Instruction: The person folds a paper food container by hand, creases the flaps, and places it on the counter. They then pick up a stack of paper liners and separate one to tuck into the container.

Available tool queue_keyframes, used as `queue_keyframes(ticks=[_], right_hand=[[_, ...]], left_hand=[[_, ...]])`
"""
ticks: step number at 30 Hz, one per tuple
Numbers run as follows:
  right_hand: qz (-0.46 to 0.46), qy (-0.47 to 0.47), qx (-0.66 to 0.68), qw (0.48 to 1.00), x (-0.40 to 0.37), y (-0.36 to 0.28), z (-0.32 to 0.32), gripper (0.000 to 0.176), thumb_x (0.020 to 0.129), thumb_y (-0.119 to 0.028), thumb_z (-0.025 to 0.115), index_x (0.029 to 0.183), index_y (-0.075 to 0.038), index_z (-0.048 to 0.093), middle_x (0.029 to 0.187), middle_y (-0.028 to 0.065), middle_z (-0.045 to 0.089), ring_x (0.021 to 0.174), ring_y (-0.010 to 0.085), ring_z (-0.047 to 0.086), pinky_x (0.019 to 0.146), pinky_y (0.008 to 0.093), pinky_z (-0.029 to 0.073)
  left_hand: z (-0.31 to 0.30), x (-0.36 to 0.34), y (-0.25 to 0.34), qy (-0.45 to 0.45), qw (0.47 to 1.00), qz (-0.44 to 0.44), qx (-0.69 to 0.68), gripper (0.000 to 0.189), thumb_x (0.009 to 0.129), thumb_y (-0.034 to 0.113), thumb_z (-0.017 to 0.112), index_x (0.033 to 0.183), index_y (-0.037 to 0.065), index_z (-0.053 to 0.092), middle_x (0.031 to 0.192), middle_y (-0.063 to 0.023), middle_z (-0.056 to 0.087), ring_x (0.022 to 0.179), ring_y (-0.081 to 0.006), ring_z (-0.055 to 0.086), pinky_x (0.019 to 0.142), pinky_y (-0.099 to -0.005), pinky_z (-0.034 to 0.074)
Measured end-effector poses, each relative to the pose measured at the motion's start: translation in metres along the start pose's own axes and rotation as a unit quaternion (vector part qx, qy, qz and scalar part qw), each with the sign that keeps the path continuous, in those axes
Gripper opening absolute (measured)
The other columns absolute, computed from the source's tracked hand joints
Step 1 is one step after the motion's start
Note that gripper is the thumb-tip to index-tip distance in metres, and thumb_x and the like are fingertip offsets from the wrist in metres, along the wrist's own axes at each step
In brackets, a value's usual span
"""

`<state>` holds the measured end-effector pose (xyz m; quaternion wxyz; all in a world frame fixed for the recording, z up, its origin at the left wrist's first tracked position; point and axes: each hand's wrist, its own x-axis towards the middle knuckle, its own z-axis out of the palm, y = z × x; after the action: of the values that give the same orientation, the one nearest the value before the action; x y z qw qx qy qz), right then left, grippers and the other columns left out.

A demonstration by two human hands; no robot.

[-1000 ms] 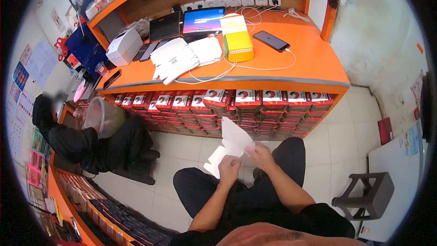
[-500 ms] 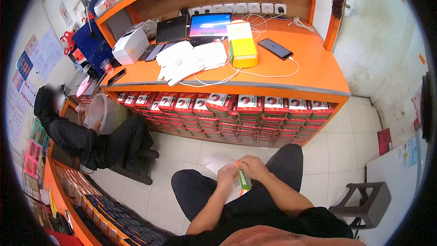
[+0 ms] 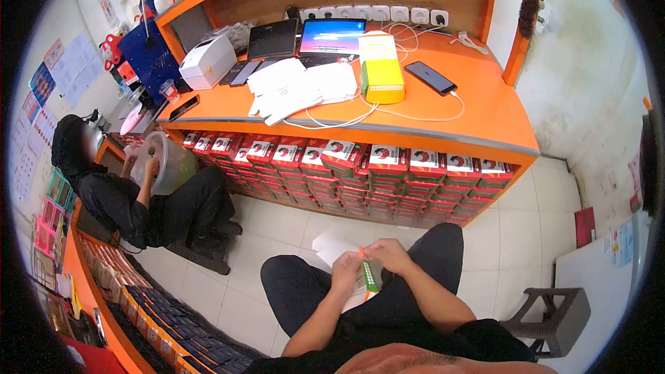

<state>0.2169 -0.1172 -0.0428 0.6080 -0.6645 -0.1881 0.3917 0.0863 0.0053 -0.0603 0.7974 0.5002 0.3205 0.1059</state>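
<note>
I hold a white paper carton (image 3: 332, 246) with a green, white-dotted strip (image 3: 368, 278) over my lap. My left hand (image 3: 345, 271) is closed on its left side, fingertips near the top edge. On the other side my right hand (image 3: 389, 256) pinches the top, close to a small orange patch between the fingertips. The hands almost meet there. Part of the carton is hidden behind the fingers, and its lower end shows some orange.
Ahead is an orange desk (image 3: 478, 114) with a yellow-green box (image 3: 384, 83), white flat pieces (image 3: 291, 90), a phone (image 3: 431, 78) and a laptop (image 3: 332, 37). Red boxes (image 3: 388, 159) are stacked underneath. At left a seated person (image 3: 114, 197) reaches into a clear tub (image 3: 170, 166). A stool (image 3: 554, 318) stands right.
The view has shifted slightly, so the desk appears a little further right. My hands keep nearly the same hold on the carton. The seated person's hands have risen above the tub.
</note>
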Motion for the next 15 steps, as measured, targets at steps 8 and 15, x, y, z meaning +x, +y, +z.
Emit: queue_keyframes(ticks=[8,15], right_hand=[[0.027,0.038,0.045,0.998,0.005,-0.001,-0.016,0.026,0.096,-0.018,0.072,0.109,0.004,0.074,0.103,0.0069,0.074,0.090,0.0135,0.066,0.082,0.0306,0.053],[0.055,0.036,0.098,0.993,-0.002,-0.013,-0.017,0.027,0.095,-0.018,0.073,0.113,0.003,0.074,0.106,0.0059,0.074,0.093,0.0134,0.065,0.086,0.0292,0.051]], left_hand=[[0.002,0.017,0.030,-0.116,0.985,0.015,0.126,0.018,0.101,0.021,0.068,0.101,0.003,0.066,0.090,0.0008,0.068,0.079,-0.0073,0.059,0.073,-0.0247,0.048],[-0.003,0.032,0.033,-0.150,0.978,0.025,0.144,0.015,0.100,0.016,0.070,0.105,0.003,0.068,0.092,0.0001,0.070,0.080,-0.0074,0.060,0.072,-0.0252,0.048]])
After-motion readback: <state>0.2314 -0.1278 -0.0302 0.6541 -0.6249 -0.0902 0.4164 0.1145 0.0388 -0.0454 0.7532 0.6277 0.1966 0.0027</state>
